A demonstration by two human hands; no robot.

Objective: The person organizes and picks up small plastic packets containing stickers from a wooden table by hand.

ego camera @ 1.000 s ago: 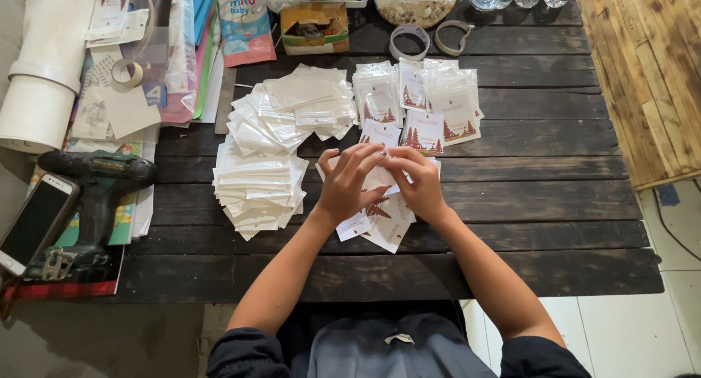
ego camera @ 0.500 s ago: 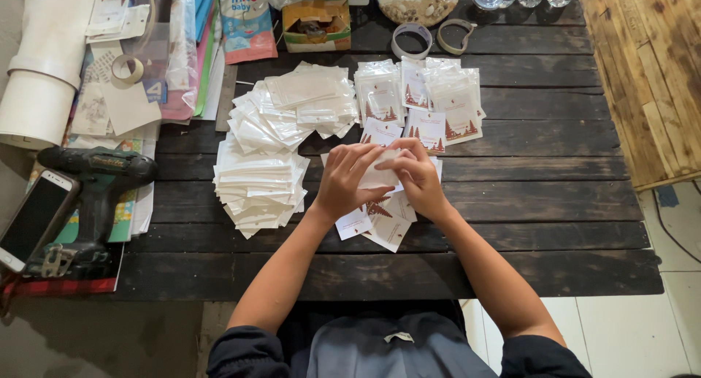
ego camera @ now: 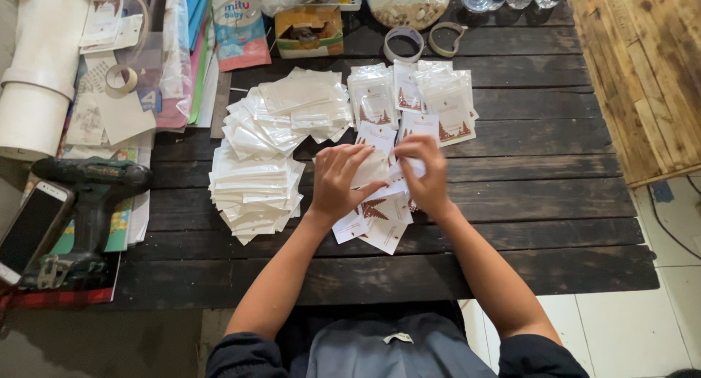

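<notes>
Head view — both hands (ego camera: 343, 181) pinch one clear sleeve (ego camera: 372, 168).

The left hand (ego camera: 343, 182) and right hand (ego camera: 426, 175) cover most of the small clear bag (ego camera: 376, 170) between them; its contents cannot be told. At ten o'clock, the white pipe (ego camera: 40, 71) runs off the frame's edge.
</notes>
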